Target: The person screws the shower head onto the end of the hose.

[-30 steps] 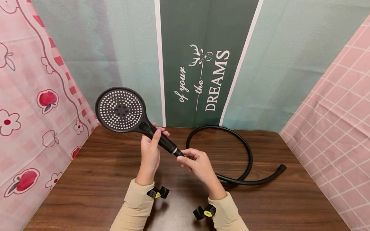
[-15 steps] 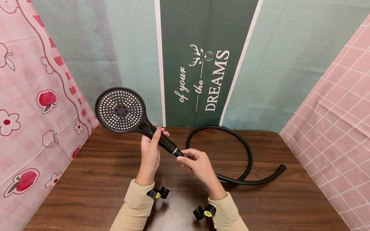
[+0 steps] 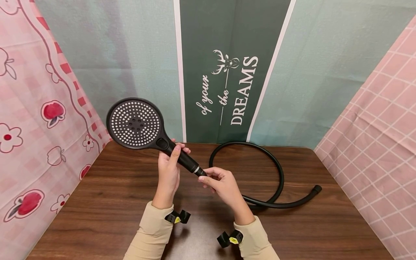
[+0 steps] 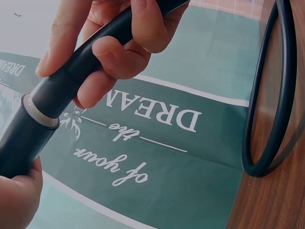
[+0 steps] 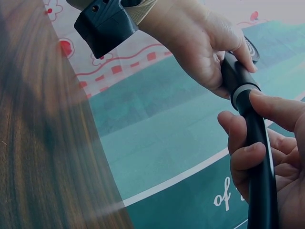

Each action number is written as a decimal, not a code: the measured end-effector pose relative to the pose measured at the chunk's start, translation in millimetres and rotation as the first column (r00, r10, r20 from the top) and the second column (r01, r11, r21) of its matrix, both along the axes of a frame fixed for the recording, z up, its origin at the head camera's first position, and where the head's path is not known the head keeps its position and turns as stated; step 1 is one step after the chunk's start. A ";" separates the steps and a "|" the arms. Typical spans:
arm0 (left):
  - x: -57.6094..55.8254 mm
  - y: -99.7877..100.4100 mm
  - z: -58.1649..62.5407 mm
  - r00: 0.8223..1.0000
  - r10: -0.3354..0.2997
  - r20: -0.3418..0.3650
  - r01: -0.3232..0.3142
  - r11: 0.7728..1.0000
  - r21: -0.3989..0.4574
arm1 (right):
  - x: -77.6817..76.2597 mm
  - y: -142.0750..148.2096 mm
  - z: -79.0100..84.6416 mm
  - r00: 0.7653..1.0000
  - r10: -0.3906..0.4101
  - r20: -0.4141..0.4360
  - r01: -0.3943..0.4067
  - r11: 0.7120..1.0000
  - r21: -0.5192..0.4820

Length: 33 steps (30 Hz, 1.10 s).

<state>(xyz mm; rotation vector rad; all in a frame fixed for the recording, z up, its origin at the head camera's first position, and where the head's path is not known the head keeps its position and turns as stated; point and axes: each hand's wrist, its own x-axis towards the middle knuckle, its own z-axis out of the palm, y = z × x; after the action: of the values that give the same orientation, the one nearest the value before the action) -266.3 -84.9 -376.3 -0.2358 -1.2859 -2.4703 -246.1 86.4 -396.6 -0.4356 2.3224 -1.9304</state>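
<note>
A black shower head point(image 3: 134, 122) with white nozzles faces me at the left, tilted up off the table. My left hand point(image 3: 169, 173) grips its handle point(image 3: 185, 159), thumb along the front. At the handle's lower end a pale ring point(image 4: 43, 112) shows between handle and hose fitting point(image 4: 59, 93). My right hand point(image 3: 221, 182) pinches that black fitting, several fingers curled round it in the right wrist view. From there the black shower hose point(image 3: 281, 177) loops over the table behind my right hand. Its other end point(image 3: 316, 189) lies at the right.
The brown wooden table point(image 3: 113, 216) spans the space below my hands. A green printed cloth point(image 3: 227, 36) hangs behind its back edge. Pink patterned cloths stand at the left point(image 3: 29, 144) and right point(image 3: 373, 144).
</note>
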 end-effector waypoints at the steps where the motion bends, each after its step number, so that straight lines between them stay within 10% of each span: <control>1: 0.0 0.1 0.1 1.000 0.002 0.002 -0.002 1.000 0.000 | 0.0 0.0 -0.1 1.000 0.002 -0.001 -0.002 1.000 -0.002; 33: 0.8 -5.0 3.2 0.992 -0.093 -0.089 0.103 0.988 0.116 | -0.4 2.5 -0.9 0.999 0.029 -0.022 -0.030 0.999 -0.020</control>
<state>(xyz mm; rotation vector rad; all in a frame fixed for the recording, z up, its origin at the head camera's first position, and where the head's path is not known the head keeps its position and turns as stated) -265.6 -89.9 -373.2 -0.3754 -1.1114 -2.5806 -246.5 88.9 -397.6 -0.4917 2.2978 -1.9472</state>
